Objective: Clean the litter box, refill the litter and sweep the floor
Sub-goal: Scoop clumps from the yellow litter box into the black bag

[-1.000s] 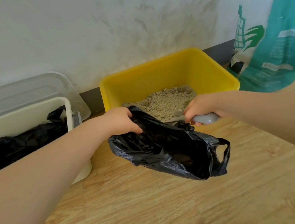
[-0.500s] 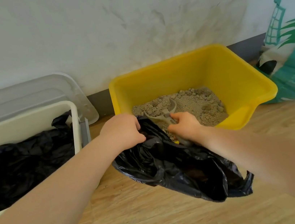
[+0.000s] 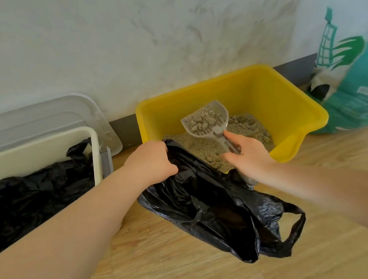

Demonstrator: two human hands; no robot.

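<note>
Head view, looking down at a light wooden plank floor (image 3: 173,271) beside a scuffed white wall (image 3: 140,39). The left hand (image 3: 149,163) grips the upper edge of a crumpled black plastic bag (image 3: 211,208), its fingers (image 3: 170,168) curled tightly over the rim and the thumb side tucked into the folds; the bag sags onto the floor just in front of the litter box, one loop handle trailing at its lower right. The right hand (image 3: 249,158) holds the handle of a grey slotted plastic litter scoop (image 3: 206,122), fingers (image 3: 231,136) closed narrowly round the handle with the thumb lying along it; the handle's end shows below the palm. The scoop's bowl is raised above the litter, roughly level, and carries pale grey clumps with loose grains. Under it stands the yellow rectangular plastic litter box (image 3: 291,105), set against the wall and partly filled with beige granular cat litter (image 3: 250,127), which lies mostly toward the near side. At far left a cream plastic bin (image 3: 32,146) lined with a black bag rests near the left forearm; a translucent plastic lid (image 3: 34,122) leans on the wall behind it. At far right a teal and white printed litter sack (image 3: 359,81) stands just beside the box. A few stray grains lie on the floor between bin and bag
</note>
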